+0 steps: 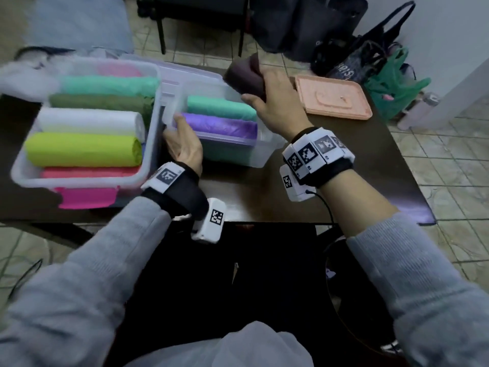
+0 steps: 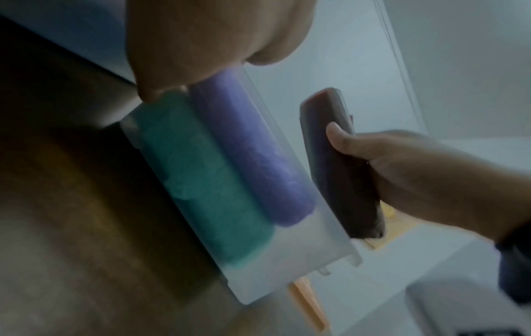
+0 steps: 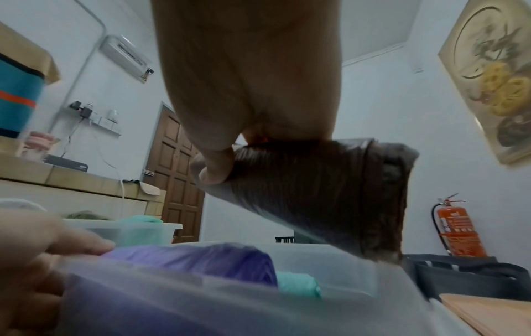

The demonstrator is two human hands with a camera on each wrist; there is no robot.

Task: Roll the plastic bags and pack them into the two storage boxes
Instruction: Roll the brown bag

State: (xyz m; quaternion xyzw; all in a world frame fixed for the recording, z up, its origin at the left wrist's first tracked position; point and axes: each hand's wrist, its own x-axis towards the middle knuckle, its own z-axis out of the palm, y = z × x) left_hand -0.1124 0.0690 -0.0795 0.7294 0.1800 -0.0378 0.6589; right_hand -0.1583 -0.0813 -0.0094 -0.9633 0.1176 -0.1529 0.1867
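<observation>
Left hand: my left hand (image 1: 185, 147) rests at the near left corner of the small box (image 1: 267, 152), fingers fairly straight, thumb tip (image 1: 177, 119) on its left rim beside the purple roll (image 1: 221, 125); it grips nothing.
Small box: clear plastic, on the table (image 1: 264, 202); all places below are told from it.
In the small box: the purple roll lies crosswise in the middle, a teal roll (image 1: 219, 106) touches it on the far side, and another teal roll (image 2: 201, 181) shows through the near wall, below the purple one.
Right hand: my right hand (image 1: 277, 102) is above the far right corner of the small box, thumb and fingers curled tight round the brown roll (image 1: 244, 76).
Brown roll: held in the air over the far edge of the small box, tilted, touching nothing but my hand.
Big box: the big box (image 1: 152, 123) stands just left of the small box, packed with rolls lying side by side; nearest is pink (image 1: 90, 172), then lime (image 1: 82, 149), white (image 1: 90, 120), olive (image 1: 100, 102) and teal.
Lid: a peach lid (image 1: 336, 98) lies flat on the table, right of the small box and further off.
Floor: dark bags (image 1: 354, 56) sit on the tiles beyond the table.
</observation>
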